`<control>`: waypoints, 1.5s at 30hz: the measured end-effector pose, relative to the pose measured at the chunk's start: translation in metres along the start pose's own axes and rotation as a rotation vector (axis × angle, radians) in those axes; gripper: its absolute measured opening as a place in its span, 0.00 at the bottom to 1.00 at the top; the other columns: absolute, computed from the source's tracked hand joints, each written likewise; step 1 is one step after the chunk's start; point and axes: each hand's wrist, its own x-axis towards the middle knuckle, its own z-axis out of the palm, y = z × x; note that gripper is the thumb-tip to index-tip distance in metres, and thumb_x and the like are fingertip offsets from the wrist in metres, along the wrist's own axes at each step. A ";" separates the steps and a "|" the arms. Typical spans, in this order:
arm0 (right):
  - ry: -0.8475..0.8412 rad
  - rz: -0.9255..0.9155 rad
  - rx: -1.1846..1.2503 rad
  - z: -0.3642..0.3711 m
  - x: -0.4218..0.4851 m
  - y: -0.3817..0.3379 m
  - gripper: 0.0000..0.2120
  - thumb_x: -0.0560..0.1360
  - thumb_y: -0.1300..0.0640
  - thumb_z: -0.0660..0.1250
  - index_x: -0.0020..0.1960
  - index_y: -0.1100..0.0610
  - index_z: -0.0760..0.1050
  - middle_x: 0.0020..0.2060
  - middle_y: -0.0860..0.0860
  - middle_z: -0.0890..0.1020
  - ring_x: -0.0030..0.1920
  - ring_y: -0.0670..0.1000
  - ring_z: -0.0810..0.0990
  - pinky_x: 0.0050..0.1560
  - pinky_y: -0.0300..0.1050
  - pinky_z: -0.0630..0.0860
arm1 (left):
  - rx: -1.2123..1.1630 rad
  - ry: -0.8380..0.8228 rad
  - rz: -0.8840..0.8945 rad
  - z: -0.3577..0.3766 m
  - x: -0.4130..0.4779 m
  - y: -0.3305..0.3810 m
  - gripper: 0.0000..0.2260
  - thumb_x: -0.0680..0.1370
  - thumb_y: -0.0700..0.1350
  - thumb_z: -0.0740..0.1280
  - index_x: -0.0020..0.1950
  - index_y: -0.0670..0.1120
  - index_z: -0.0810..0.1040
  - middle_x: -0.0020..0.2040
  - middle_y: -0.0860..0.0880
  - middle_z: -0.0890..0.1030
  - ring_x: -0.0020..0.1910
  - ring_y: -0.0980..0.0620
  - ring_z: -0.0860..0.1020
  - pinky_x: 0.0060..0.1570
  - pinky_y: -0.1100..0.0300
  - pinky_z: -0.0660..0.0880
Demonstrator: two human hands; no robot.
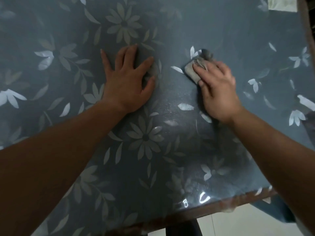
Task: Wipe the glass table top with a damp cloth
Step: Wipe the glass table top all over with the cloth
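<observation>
The glass table top [170, 28] fills the view, with a blue cloth of pale flowers lying under the glass. A grey, crumpled damp cloth [192, 70] lies on the glass right of centre. My right hand [216, 92] presses down on the cloth, fingers over its near half, and looks motion-blurred. My left hand [127, 80] rests flat on the glass left of the cloth, fingers spread, holding nothing. A wet sheen with fine droplets [170, 108] shows on the glass between my two hands.
The table's brown front edge [204, 210] runs along the bottom right, with pale floor tiles [238, 223] below it. The right edge [306, 40] runs down the far right side. A pale rectangular item [282, 4] lies at the top right corner.
</observation>
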 end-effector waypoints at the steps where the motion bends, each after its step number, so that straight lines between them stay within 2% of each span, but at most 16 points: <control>1: 0.005 0.025 0.024 0.003 -0.006 -0.010 0.23 0.79 0.58 0.59 0.73 0.48 0.70 0.74 0.49 0.70 0.74 0.60 0.62 0.70 0.60 0.59 | 0.003 0.007 0.003 0.000 0.000 0.000 0.24 0.80 0.60 0.58 0.74 0.54 0.72 0.77 0.41 0.67 0.78 0.38 0.61 0.72 0.23 0.46; 4: -0.096 -0.173 0.044 0.017 -0.052 -0.045 0.24 0.77 0.63 0.60 0.71 0.49 0.72 0.73 0.49 0.71 0.76 0.59 0.62 0.68 0.60 0.59 | 0.012 0.014 0.009 -0.001 0.000 0.000 0.23 0.80 0.59 0.58 0.73 0.54 0.73 0.76 0.42 0.69 0.77 0.39 0.62 0.71 0.22 0.47; 7: -0.142 -0.268 0.093 0.018 -0.072 -0.047 0.20 0.80 0.60 0.58 0.70 0.51 0.74 0.72 0.48 0.73 0.75 0.57 0.65 0.68 0.57 0.63 | 0.010 0.010 0.015 0.000 -0.001 -0.001 0.24 0.80 0.58 0.58 0.75 0.54 0.72 0.77 0.42 0.68 0.77 0.39 0.63 0.72 0.23 0.47; 11: 0.029 0.060 0.216 0.008 -0.046 -0.029 0.20 0.81 0.61 0.56 0.72 0.52 0.72 0.70 0.50 0.75 0.72 0.59 0.67 0.71 0.65 0.63 | 0.008 -0.054 0.020 -0.005 -0.008 -0.002 0.26 0.80 0.57 0.57 0.77 0.52 0.68 0.80 0.43 0.64 0.81 0.42 0.58 0.73 0.25 0.45; 13: 0.054 0.126 0.231 0.010 -0.050 -0.038 0.21 0.80 0.61 0.56 0.72 0.50 0.72 0.70 0.48 0.75 0.73 0.58 0.66 0.72 0.63 0.60 | -0.010 -0.046 0.007 -0.009 -0.025 -0.001 0.24 0.80 0.56 0.57 0.75 0.50 0.69 0.79 0.41 0.64 0.81 0.40 0.57 0.74 0.26 0.45; 17: -0.092 -0.170 0.096 0.027 -0.109 -0.074 0.21 0.78 0.58 0.59 0.69 0.48 0.75 0.72 0.47 0.73 0.76 0.57 0.63 0.68 0.62 0.63 | -0.044 0.000 -0.025 -0.015 -0.086 0.010 0.20 0.81 0.53 0.60 0.71 0.50 0.75 0.79 0.37 0.64 0.80 0.37 0.58 0.75 0.27 0.49; 20: -0.160 -0.336 -0.011 0.026 -0.122 -0.062 0.20 0.78 0.54 0.63 0.69 0.45 0.74 0.74 0.49 0.71 0.76 0.58 0.63 0.68 0.61 0.62 | -0.042 -0.054 0.001 -0.016 -0.124 0.019 0.21 0.82 0.54 0.57 0.73 0.50 0.73 0.80 0.39 0.63 0.81 0.37 0.56 0.75 0.27 0.48; 22: -0.137 -0.266 -0.059 0.020 -0.108 -0.043 0.20 0.79 0.51 0.60 0.71 0.44 0.73 0.75 0.50 0.69 0.75 0.60 0.63 0.68 0.63 0.61 | -0.015 -0.116 0.023 -0.013 -0.140 0.021 0.24 0.82 0.56 0.55 0.78 0.52 0.68 0.82 0.41 0.60 0.82 0.39 0.53 0.74 0.27 0.47; 26: 0.039 0.152 -0.029 0.010 -0.079 -0.024 0.21 0.80 0.51 0.58 0.73 0.46 0.70 0.76 0.50 0.67 0.74 0.63 0.62 0.68 0.59 0.60 | 0.062 -0.145 0.050 -0.005 -0.150 0.018 0.27 0.83 0.58 0.52 0.82 0.53 0.59 0.84 0.42 0.55 0.83 0.39 0.49 0.74 0.27 0.46; 28: 0.051 0.191 -0.027 0.016 -0.087 -0.043 0.23 0.79 0.54 0.58 0.74 0.47 0.69 0.76 0.51 0.67 0.74 0.62 0.61 0.67 0.60 0.61 | 0.077 -0.144 0.051 -0.004 -0.149 0.018 0.27 0.83 0.58 0.52 0.82 0.53 0.58 0.84 0.42 0.54 0.83 0.40 0.48 0.74 0.26 0.46; 32: -0.140 -0.252 -0.090 0.030 -0.147 -0.082 0.25 0.76 0.55 0.61 0.73 0.46 0.69 0.75 0.51 0.68 0.76 0.60 0.62 0.67 0.61 0.62 | 0.090 -0.155 0.054 -0.003 -0.149 0.018 0.27 0.83 0.58 0.51 0.82 0.54 0.57 0.84 0.43 0.54 0.83 0.40 0.48 0.74 0.26 0.45; 34: -0.198 -0.353 -0.123 0.024 -0.149 -0.068 0.25 0.76 0.54 0.62 0.73 0.46 0.70 0.76 0.51 0.68 0.76 0.59 0.63 0.66 0.60 0.63 | 0.098 -0.158 0.052 -0.003 -0.150 0.018 0.27 0.83 0.58 0.50 0.82 0.54 0.57 0.84 0.43 0.53 0.83 0.40 0.48 0.74 0.27 0.45; 39: 0.014 0.255 -0.090 0.004 -0.109 -0.021 0.24 0.79 0.53 0.56 0.75 0.45 0.67 0.77 0.51 0.66 0.75 0.62 0.60 0.67 0.60 0.60 | 0.081 -0.163 0.054 -0.003 -0.150 0.019 0.27 0.83 0.58 0.50 0.82 0.54 0.57 0.84 0.43 0.53 0.83 0.40 0.48 0.75 0.27 0.44; 40: 0.037 0.308 -0.087 0.006 -0.111 -0.027 0.24 0.79 0.52 0.56 0.75 0.46 0.66 0.77 0.52 0.65 0.75 0.62 0.60 0.67 0.60 0.59 | 0.080 -0.164 0.053 -0.004 -0.150 0.019 0.27 0.83 0.58 0.49 0.82 0.54 0.57 0.84 0.43 0.53 0.83 0.40 0.47 0.75 0.27 0.44; 42: 0.016 0.233 -0.093 0.017 -0.131 -0.054 0.27 0.76 0.55 0.59 0.75 0.47 0.65 0.76 0.53 0.66 0.75 0.62 0.60 0.68 0.64 0.59 | 0.076 -0.170 0.052 -0.004 -0.150 0.020 0.27 0.83 0.58 0.49 0.83 0.54 0.56 0.84 0.43 0.52 0.83 0.40 0.46 0.75 0.27 0.44; 45: -0.092 -0.130 -0.130 0.034 -0.188 -0.089 0.27 0.75 0.54 0.65 0.74 0.45 0.68 0.75 0.51 0.68 0.76 0.59 0.61 0.66 0.60 0.61 | 0.080 -0.170 0.052 -0.004 -0.150 0.019 0.27 0.83 0.59 0.49 0.82 0.54 0.56 0.84 0.42 0.51 0.83 0.41 0.46 0.75 0.27 0.42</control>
